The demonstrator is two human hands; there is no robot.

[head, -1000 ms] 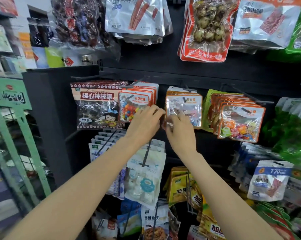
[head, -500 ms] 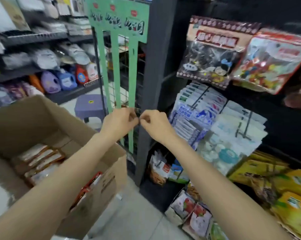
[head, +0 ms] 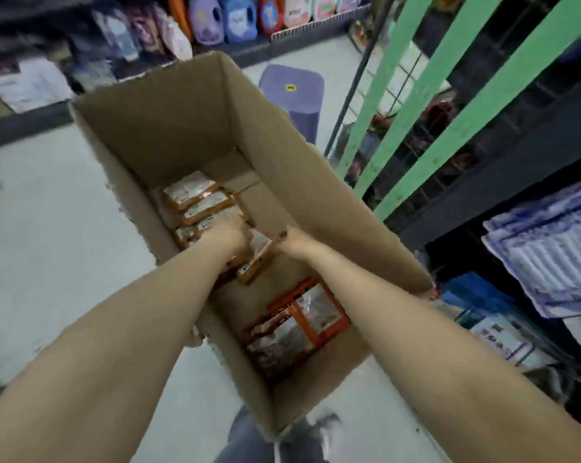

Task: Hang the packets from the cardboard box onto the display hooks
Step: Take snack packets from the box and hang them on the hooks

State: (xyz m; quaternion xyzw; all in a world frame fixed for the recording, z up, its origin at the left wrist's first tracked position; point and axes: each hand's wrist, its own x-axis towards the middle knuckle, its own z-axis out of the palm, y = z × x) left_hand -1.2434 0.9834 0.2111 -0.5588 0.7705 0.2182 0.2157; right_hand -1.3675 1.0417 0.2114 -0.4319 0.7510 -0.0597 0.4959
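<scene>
Both arms are reaching down into the cardboard box (head: 169, 128), which is sitting on the pale floor beside the display rack. Going left to right: the row of orange packets (head: 195, 198) is lying along the box's left wall, and the left hand (head: 227, 237) is sitting right on the near end of that row, fingers curled down into it, looks like it's gripping a packet. Just beside it, the tilted packet (head: 257, 252) is being lifted between both hands, with the right hand (head: 292, 243) pinching its right edge. Nearer the camera, a second stack of orange-red packets (head: 302, 322) is lying flat on the box floor.

What could go wrong, as I see it: the left hand is digging into a tight row, so it might be dragging up two packets at once, or the slick film could be slipping out of that edge pinch.

Labels: too blurred to read anything, only small white label patches showing on the packets
</scene>
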